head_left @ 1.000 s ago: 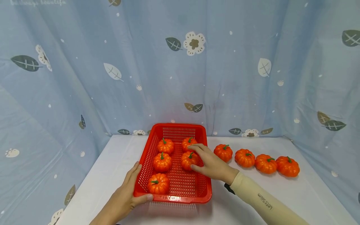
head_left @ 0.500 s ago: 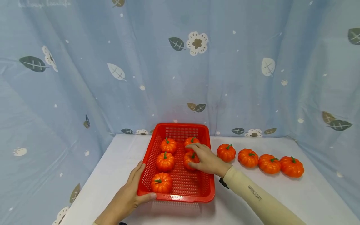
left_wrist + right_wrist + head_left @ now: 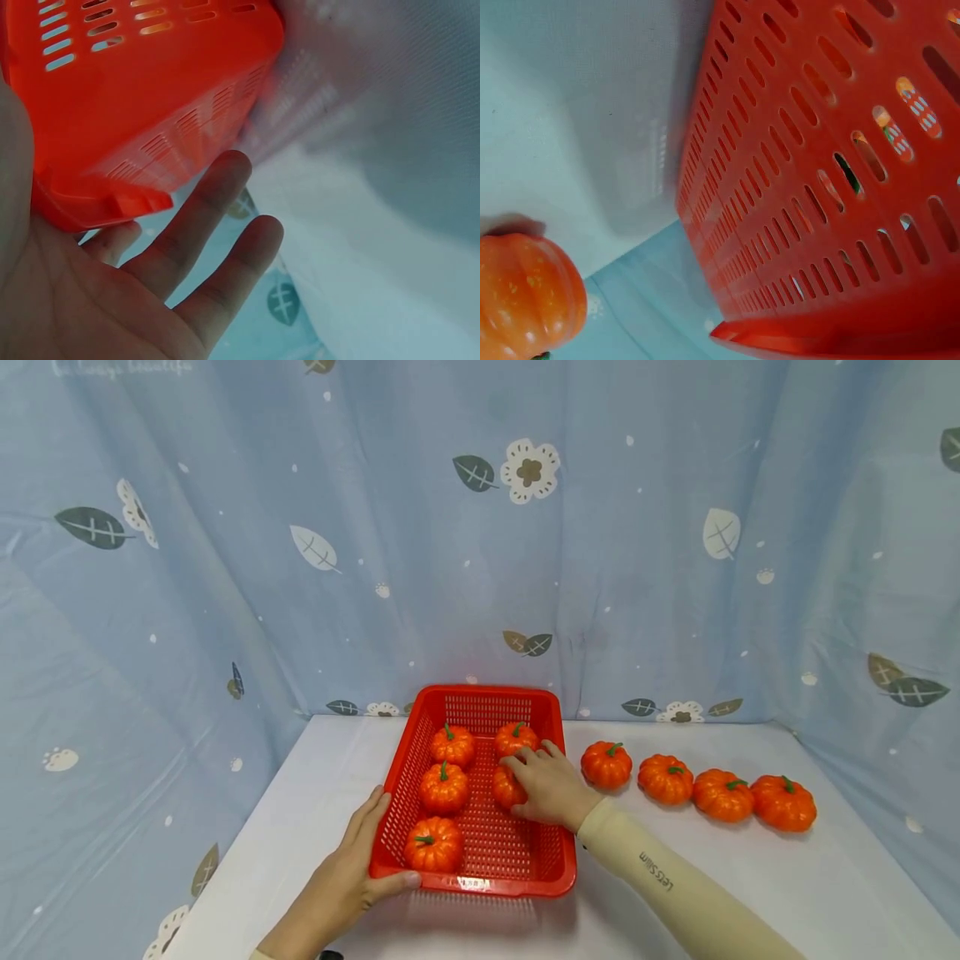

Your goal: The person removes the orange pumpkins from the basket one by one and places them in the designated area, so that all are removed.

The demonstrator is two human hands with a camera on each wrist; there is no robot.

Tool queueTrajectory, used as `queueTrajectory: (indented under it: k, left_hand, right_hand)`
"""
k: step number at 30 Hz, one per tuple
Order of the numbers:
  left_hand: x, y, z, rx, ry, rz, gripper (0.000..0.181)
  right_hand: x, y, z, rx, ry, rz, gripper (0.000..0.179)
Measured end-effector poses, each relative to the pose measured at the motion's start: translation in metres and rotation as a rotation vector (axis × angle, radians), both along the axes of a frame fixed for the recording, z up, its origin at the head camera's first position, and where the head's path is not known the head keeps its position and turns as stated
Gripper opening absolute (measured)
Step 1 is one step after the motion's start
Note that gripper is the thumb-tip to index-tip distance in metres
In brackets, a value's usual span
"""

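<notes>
A red plastic basket with slotted walls stands on the white table, holding several small orange pumpkins with green stems. My left hand is at its front left corner, thumb over the front rim and fingers along the outer left side. The left wrist view shows these fingers straight and spread beside the basket wall. Inside the basket my right hand grips the nearer pumpkin of the right column, covering its stem. Behind it sits another pumpkin. The right wrist view shows only the basket's outer wall, not the fingers.
Right of the basket, several pumpkins lie in a row on the table, from the nearest one to the far right one. Three more, including the front one, line the basket's left side. A blue patterned curtain surrounds the table.
My right hand has moved further over the nearer right pumpkin, its fingers now hiding the stem. The left hand stays at the basket corner. The head view has shifted slightly.
</notes>
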State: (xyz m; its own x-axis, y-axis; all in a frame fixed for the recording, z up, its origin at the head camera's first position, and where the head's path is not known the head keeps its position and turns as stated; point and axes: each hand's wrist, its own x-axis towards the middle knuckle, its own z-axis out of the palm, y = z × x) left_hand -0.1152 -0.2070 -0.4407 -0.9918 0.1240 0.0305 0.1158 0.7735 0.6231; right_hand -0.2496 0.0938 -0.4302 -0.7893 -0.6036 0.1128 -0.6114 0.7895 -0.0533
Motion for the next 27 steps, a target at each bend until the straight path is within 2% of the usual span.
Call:
queueTrajectory:
  k: [3,9,13,21,27]
  left_hand:
    - [-0.0002,-0.0005,-0.0012,0.009,-0.003,-0.005,0.121]
    - [-0.0005,-0.0047,-0.0031,0.007,0.034,-0.015,0.118]
    - [-0.0015,-0.0039,-0.0047,0.019,0.025,-0.027,0.119]
    - [-0.002,-0.0027,-0.004,-0.004,0.035,-0.018,0.118]
    - [-0.0017,-0.0046,-0.0042,-0.011,0.041,-0.019,0.118]
  right_hand:
    - [0.0003,-0.0009,-0.0016,0.021,0.005,-0.01,0.064]
    - [-0.0015,-0.0026,-0.0038,0.003,0.024,-0.003,0.062]
    - [-0.0008,-0.0007,-0.004,-0.01,0.017,0.006,0.061]
    - [0.0009,0.0024,-0.0013,-0.137,0.007,0.019,0.063]
    - [-0.0001,0.0023,-0.0052,-0.261,0.064,0.025,0.066]
